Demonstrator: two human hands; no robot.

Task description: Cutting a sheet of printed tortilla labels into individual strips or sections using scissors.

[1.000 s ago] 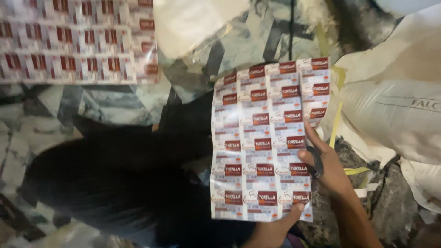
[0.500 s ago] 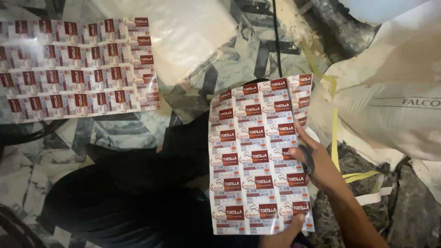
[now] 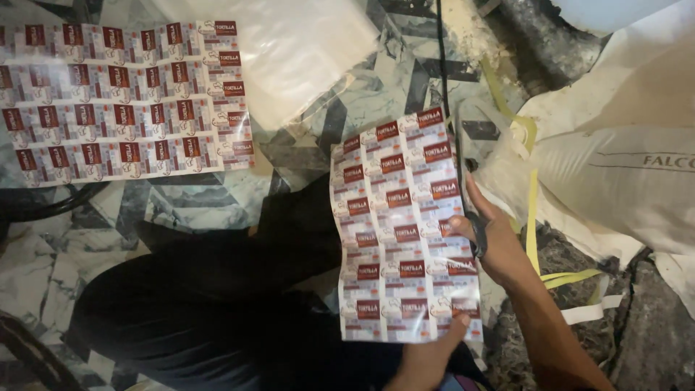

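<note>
I take this for an informal packaging or label-cutting workspace set up on a floor. The patterned marble-look floor (image 3: 376,94) fills the upper middle, a printed sheet of repeated labels (image 3: 123,101) lies upper left, and bulky white woven sacks (image 3: 615,166) with loose yellow strapping (image 3: 532,210) pile up at right.

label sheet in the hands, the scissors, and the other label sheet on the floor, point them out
label sheet in hand (image 3: 398,232), head view, middle of the sheet
scissors (image 3: 476,239), head view, dark handle in the right hand
label sheet on the floor (image 3: 123,101), head view, centre of the flat sheet
</note>
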